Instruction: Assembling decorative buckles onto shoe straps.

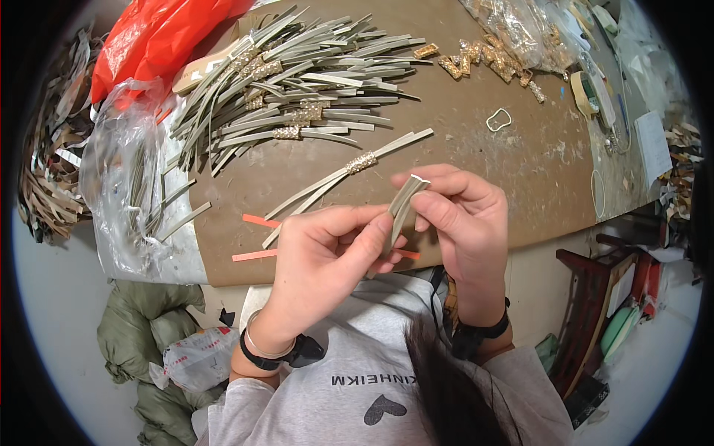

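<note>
Both my hands hold a small bundle of thin grey-beige strips [402, 209] above the near edge of the brown board [476, 134]. My left hand [327, 249] pinches the bundle's lower part with thumb and fingers. My right hand [461, 212] grips its upper end, fingers curled round it. Just beyond my hands lies a finished piece, several strips gathered by a glittery gold clasp [362, 162]. Farther back sits a big pile of grey strips [297, 82], some with clasps on them.
Loose gold clasps [483, 59] and a clear bag of them lie at the back right. Orange strips [260, 221] lie near my left hand. A red bag [149, 37] and clear plastic bag [119, 171] are at the left; green sacks [141, 334] sit on the floor.
</note>
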The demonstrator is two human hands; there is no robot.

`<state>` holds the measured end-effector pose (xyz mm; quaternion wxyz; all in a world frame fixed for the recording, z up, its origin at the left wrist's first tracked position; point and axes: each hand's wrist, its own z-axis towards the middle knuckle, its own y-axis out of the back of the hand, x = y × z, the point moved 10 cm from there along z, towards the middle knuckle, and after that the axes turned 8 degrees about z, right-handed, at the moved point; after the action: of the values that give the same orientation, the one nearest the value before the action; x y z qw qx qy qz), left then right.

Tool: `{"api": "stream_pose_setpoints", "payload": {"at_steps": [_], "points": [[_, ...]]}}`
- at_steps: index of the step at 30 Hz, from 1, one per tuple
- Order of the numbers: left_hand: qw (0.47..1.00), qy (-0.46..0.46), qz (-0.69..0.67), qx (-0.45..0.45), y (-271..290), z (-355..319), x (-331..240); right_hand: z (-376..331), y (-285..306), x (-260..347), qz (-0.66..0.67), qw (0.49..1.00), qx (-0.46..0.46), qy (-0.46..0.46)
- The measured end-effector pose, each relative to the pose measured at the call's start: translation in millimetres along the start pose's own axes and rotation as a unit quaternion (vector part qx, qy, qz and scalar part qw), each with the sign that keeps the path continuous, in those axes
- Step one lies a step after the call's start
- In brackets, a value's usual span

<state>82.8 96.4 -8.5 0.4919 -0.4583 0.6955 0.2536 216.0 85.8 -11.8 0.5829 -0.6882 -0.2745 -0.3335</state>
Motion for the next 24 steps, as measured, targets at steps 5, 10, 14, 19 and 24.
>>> {"api": "stream_pose_setpoints", "payload": {"at_steps": [5, 10, 14, 19, 24], "points": [[0.995, 0.047, -0.017, 0.09, -10.8, 4.6, 10.3, -1.6, 9.3, -4.1, 0.033, 0.999, -0.004, 0.001], [0.961, 0.084, -0.155, 0.214, -31.5, 8.3, 24.4, -7.6, 2.2, -21.7, 0.163, 0.983, 0.031, -0.081], [0.903, 0.139, -0.333, 0.234, -43.5, 8.4, 34.9, -7.1, -0.4, -15.0, 0.19, 0.978, 0.046, -0.066], [0.927, 0.138, -0.289, 0.195, -39.4, 9.6, 35.5, -9.0, 7.0, 12.9, 0.01, 0.998, 0.05, 0.037], [0.953, 0.143, -0.205, 0.173, -39.4, 8.7, 33.4, -15.0, 5.3, 16.5, -0.047, 0.996, 0.066, -0.047]]}}
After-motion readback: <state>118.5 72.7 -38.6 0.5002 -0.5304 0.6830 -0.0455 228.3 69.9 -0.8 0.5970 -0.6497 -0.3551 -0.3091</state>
